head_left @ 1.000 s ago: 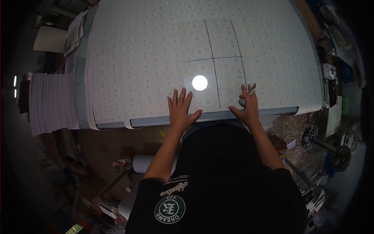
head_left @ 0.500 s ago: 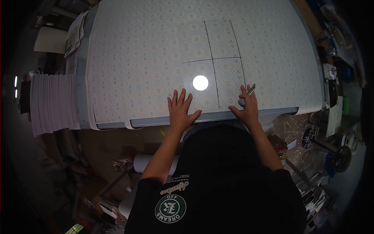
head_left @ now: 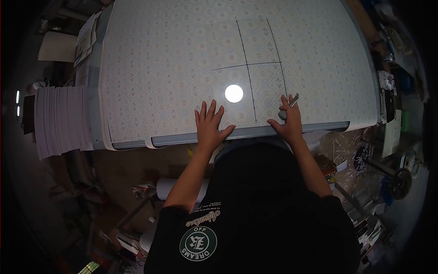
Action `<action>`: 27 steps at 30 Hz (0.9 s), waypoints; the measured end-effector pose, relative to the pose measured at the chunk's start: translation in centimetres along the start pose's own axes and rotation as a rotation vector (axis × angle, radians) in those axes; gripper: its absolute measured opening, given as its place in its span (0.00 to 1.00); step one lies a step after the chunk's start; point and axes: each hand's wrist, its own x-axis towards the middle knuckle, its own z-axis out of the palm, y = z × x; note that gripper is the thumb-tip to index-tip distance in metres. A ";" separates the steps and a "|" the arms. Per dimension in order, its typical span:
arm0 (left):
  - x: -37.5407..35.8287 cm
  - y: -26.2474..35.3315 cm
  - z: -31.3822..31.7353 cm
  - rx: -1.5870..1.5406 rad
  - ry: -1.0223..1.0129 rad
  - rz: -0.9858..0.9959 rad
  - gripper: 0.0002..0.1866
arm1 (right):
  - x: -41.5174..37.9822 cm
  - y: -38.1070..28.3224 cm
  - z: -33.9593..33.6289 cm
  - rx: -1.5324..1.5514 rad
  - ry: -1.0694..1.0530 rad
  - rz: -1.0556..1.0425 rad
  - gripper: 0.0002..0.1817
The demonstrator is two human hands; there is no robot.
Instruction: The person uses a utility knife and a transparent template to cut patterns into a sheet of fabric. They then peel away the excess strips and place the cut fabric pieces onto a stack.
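Head view: the right hand [head_left: 289,122] rests at the near edge of the table [head_left: 255,132], fingers curled round a slim knife [head_left: 292,102] whose metal tip angles up and away to the right. That tip sits just right of the nearer drawn line [head_left: 284,73], which runs away from the person across the patterned sheet [head_left: 159,68], so the blade's long axis lies roughly along it. The left hand [head_left: 209,125] is spread flat and empty, pressing the sheet just left of the other line, below a bright light reflection [head_left: 234,93]. The shirt's round badge [head_left: 198,244] reads "OFF DREAMS"; the script above it is too small to read.
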 end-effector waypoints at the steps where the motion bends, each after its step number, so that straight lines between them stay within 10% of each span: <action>1: 0.1 0.0 -0.1 -0.001 -0.005 -0.003 0.41 | 0.1 0.1 0.1 0.001 -0.004 0.003 0.33; 27: -0.2 -0.1 0.4 0.015 0.063 0.023 0.38 | -0.1 0.5 0.1 0.039 0.020 -0.054 0.33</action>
